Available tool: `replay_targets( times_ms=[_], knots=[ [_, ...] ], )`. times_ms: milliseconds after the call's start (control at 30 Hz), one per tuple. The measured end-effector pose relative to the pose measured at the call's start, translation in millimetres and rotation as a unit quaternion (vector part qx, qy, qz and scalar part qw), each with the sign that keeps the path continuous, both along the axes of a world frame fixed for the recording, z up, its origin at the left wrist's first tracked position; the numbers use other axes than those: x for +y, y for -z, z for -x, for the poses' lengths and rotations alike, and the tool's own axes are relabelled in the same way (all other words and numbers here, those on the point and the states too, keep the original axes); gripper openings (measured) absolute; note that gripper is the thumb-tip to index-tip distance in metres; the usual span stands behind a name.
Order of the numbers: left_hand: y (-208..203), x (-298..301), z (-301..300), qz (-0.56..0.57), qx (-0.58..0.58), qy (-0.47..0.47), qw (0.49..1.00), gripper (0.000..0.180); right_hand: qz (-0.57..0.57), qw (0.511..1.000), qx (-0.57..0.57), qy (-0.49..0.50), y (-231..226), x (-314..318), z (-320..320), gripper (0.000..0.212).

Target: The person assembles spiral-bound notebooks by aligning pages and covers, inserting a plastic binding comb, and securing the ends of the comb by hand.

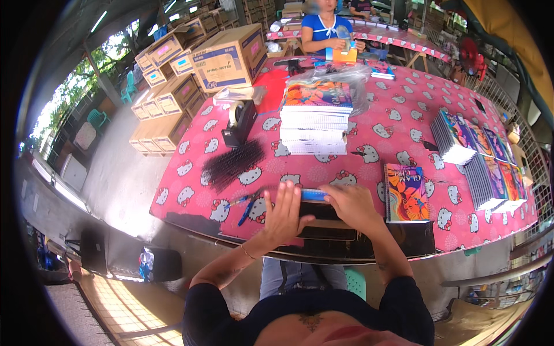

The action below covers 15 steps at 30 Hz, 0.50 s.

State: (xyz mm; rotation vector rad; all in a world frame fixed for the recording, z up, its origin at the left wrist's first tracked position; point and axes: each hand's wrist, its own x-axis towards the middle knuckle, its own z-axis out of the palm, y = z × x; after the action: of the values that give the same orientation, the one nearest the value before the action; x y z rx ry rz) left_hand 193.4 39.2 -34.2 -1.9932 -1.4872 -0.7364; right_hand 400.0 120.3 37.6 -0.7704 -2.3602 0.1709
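Observation:
Close to the near table edge, both hands are on a notebook [313,195] seen almost edge-on, with only a blue strip of it showing. My left hand [283,211] lies on its left end with the fingers straight. My right hand [353,205] grips its right end, the fingers curled and partly hidden. Blue-handled pliers [247,211] lie just left of my left hand. Beyond them is a heap of black spiral binding coils [234,163]. A finished spiral notebook [406,193] with a colourful cover rests to the right of my right hand.
A tall notebook stack [314,124] stands mid-table beside a black tape dispenser [239,124]. Bound notebook stacks [482,155] sit far right. Cartons [229,57] rise at the back left. Across the pink patterned table [369,127], another person [326,34] handles something small.

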Motion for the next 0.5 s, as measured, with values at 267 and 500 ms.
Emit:
replay_targets(
  times_ms=[267,500],
  knots=[
    [9,5,-6,0.045,-0.064,0.012,0.997,0.083,0.076,0.995,-0.061,0.007,-7,2,-7,0.023],
    [-37,13,0,0.05,-0.122,0.013,0.991,0.056,0.071,0.996,-0.044,0.006,-2,6,-10,0.023]
  ],
)
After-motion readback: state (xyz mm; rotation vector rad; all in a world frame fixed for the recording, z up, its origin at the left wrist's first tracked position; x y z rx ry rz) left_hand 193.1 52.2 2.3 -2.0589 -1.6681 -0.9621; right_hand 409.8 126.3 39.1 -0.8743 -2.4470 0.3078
